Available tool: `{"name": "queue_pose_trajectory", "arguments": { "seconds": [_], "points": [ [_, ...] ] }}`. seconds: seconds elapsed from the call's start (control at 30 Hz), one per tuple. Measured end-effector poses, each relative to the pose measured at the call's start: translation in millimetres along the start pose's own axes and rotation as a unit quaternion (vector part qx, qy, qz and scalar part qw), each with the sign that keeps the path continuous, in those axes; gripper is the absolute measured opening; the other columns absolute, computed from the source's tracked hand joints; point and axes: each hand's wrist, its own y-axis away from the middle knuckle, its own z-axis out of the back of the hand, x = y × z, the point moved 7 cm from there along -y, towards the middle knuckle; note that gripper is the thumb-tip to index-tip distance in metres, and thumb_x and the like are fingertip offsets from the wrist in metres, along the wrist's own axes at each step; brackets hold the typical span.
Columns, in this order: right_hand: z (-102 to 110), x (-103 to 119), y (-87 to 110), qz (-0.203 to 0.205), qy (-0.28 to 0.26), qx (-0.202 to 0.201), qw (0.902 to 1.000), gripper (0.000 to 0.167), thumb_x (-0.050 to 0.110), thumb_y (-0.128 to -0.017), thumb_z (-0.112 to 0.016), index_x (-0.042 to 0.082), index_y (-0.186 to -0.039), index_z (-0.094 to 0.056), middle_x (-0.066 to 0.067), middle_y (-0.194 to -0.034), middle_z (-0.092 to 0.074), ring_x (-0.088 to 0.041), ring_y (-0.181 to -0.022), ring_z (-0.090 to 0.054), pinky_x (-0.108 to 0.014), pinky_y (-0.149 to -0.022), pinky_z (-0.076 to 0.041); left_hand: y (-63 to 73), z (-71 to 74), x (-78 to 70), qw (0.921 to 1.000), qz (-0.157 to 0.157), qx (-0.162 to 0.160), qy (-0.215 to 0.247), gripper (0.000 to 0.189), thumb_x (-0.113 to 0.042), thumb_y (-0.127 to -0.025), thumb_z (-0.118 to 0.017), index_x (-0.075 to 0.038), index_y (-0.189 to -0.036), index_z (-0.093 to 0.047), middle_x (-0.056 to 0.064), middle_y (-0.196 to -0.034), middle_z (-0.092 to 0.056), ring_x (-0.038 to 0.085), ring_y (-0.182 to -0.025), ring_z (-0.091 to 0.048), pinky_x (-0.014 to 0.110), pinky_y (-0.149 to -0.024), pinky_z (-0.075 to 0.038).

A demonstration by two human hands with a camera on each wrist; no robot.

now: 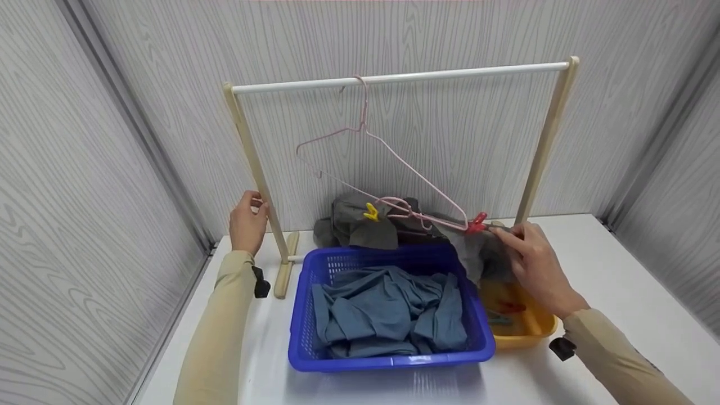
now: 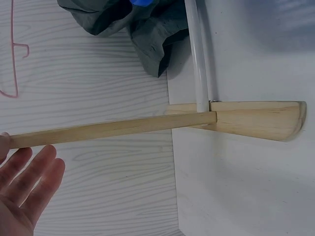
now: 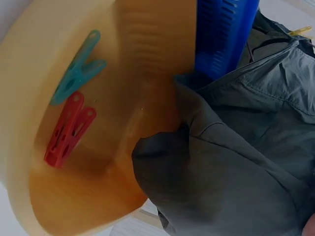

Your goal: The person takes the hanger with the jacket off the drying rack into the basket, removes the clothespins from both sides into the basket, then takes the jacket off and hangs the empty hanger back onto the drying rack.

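Pale walls [image 1: 140, 73] back the bench [image 1: 619, 270]; the hanger's bar [image 1: 441, 221] runs rightward toward the nearer right hand [image 1: 537, 264], pinching grey cloth [image 1: 475, 253]; left hand [image 1: 247, 222] grips the left post [image 1: 252, 154].

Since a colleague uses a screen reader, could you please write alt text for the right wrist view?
A dark gray garment partly hides a yellow-orange basin holding a teal clothespin and a red clothespin, beside a blue slotted basket. A sliver of the right hand shows bottom right.
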Motion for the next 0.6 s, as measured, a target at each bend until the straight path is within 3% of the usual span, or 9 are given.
{"name": "queue_pose_trajectory", "arguments": {
  "seconds": [0.27,0.6],
  "points": [
    [-10.8,-5.8,8.3,-0.005,-0.008,0.004,1.0,0.041,-0.01,-0.087,-0.067,0.009,-0.123,-0.07,-0.005,-0.092,-0.049,-0.018,-0.088,-0.043,-0.024,-0.075,-0.038,3.4,-2.0,1.5,0.9999,0.003,0.007,-0.008,0.021,-0.013,-0.099,-0.059,-0.006,-0.118,-0.059,0.014,-0.104,-0.065,0.03,-0.088,-0.061,0.043,-0.073,-0.046],
    [-25.0,-5.1,13.8,0.028,-0.014,0.005,0.9995,0.041,-0.011,-0.086,-0.066,0.011,-0.12,-0.072,-0.004,-0.089,-0.048,-0.017,-0.082,-0.042,-0.03,-0.068,-0.036,1.7,1.1,0.0,0.9999,0.003,0.006,-0.008,0.021,-0.014,-0.099,-0.058,-0.007,-0.118,-0.059,0.014,-0.105,-0.065,0.03,-0.088,-0.06,0.042,-0.072,-0.045]
  ]
}}
